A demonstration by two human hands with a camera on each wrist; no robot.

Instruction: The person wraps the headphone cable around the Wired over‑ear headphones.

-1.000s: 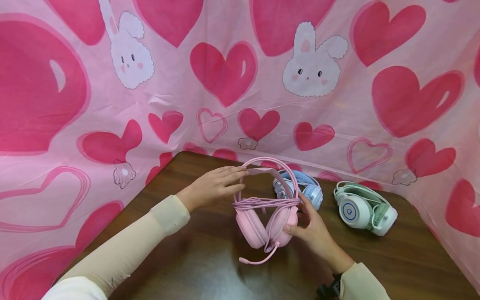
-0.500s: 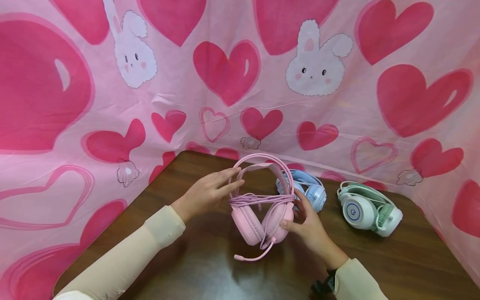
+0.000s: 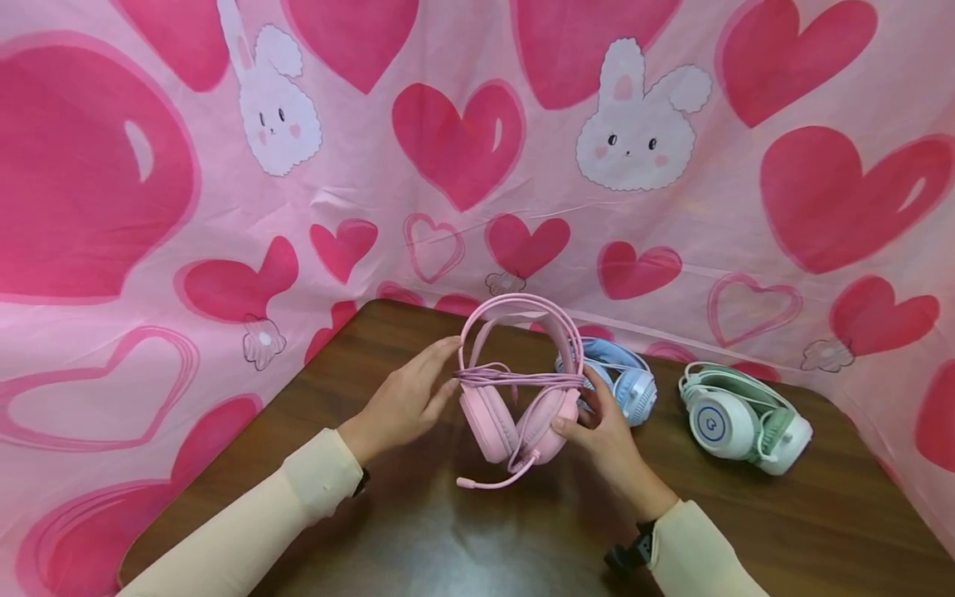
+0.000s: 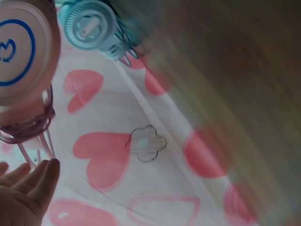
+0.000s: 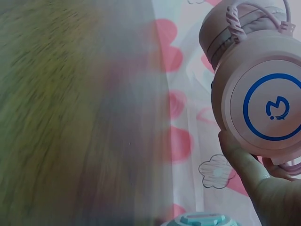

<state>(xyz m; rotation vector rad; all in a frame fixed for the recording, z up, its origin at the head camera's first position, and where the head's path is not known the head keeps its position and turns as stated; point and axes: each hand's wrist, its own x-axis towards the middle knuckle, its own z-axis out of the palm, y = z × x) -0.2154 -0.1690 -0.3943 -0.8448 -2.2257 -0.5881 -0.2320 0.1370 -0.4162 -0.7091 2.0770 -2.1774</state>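
Observation:
A pink headset (image 3: 488, 423) stands upright over the table, headband on top. Its cable is wound in a bundle across the middle, and a microphone boom (image 3: 496, 485) curves out below. My right hand (image 3: 608, 435) grips the right ear cup, thumb on its near side. In the right wrist view, that ear cup (image 5: 261, 115) shows a blue ring logo above the right hand (image 5: 256, 176). My left hand (image 3: 403, 406) has its fingers extended at the left side of the headband, fingertips right at the frame. The left wrist view shows the left hand (image 4: 28, 197) below the cable bundle.
A blue headset (image 3: 634, 394) lies behind the right hand, partly hidden. Farther right is a white-and-green headset (image 3: 719, 423). All are over a dark wooden table (image 3: 403, 531). A pink curtain (image 3: 358, 174) with hearts and rabbits hangs behind the table.
The pink headset has shifted slightly left and up in the head view, with the right hand on it. The left hand has slid lower, from the upper headband to its side.

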